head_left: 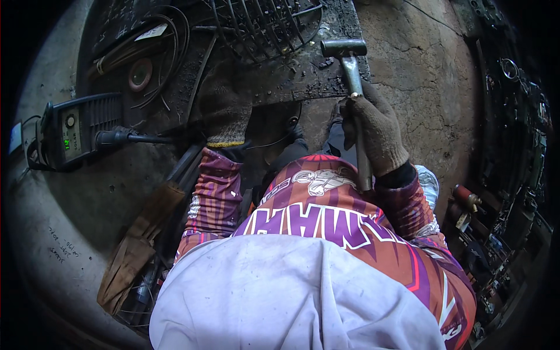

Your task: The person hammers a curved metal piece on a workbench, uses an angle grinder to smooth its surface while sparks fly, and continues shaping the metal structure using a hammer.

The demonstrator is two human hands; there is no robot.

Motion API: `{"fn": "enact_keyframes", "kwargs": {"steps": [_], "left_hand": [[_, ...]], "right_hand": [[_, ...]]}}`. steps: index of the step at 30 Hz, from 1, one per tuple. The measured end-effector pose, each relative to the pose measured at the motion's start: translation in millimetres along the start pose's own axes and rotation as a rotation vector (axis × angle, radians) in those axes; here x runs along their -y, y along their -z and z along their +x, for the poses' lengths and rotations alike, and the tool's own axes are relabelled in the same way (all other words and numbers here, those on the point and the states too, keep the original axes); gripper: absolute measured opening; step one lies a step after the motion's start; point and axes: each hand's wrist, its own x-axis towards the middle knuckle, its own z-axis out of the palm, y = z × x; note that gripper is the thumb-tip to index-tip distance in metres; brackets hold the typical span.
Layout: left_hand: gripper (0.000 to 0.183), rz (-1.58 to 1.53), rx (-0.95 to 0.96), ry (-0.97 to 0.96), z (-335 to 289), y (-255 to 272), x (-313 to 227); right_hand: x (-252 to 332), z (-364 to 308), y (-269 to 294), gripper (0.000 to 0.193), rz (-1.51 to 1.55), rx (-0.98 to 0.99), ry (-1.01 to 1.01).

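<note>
Right hand: We have our right hand (pixel 378 131), in a grey-brown knitted glove, wrapped around the handle of an all-metal hammer with a cylindrical head (pixel 352 73).
Hammer: It points away from us, head over the right edge of the dark, grit-strewn metal workbench (pixel 277 88); we cannot tell whether they touch.
Left hand: Our left hand (pixel 221 108), in a dark, yellow-cuffed glove, is in shadow by the bench's near edge; we cannot tell whether its fingers spread or grip anything.
Bench side: A black, barred metal frame (pixel 263 26) lies left of the hammer head.
Step in hand: We judge it hammer work, at the ready.
Next move: Any blow calls for a firm grip and a clear path.
</note>
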Motion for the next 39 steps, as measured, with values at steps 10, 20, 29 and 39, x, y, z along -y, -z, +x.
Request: {"fn": "enact_keyframes", "kwargs": {"steps": [10, 20, 29, 39], "left_hand": [[0.034, -0.189, -0.017, 0.062, 6.5, 8.1, -17.4], [0.024, 0.098, 0.010, -0.134, 10.9, 15.6, -44.2], [0.029, 0.476, 0.091, -0.054, 24.1, -13.2, -72.9], [0.030, 0.743, 0.101, 0.026, 30.5, -27.4, -88.4]], "right_hand": [[13.0, -4.3, 36.9, 0.033, -0.070, -0.114, 0.133], [-10.6, -0.4, 94.8, 0.036, -0.093, -0.254, 0.014], [-5.8, 45.3, 147.2, 0.029, -0.128, -0.174, -0.135], [38.9, 116.9, 222.8, 0.028, -0.316, 0.008, -0.249]]}}
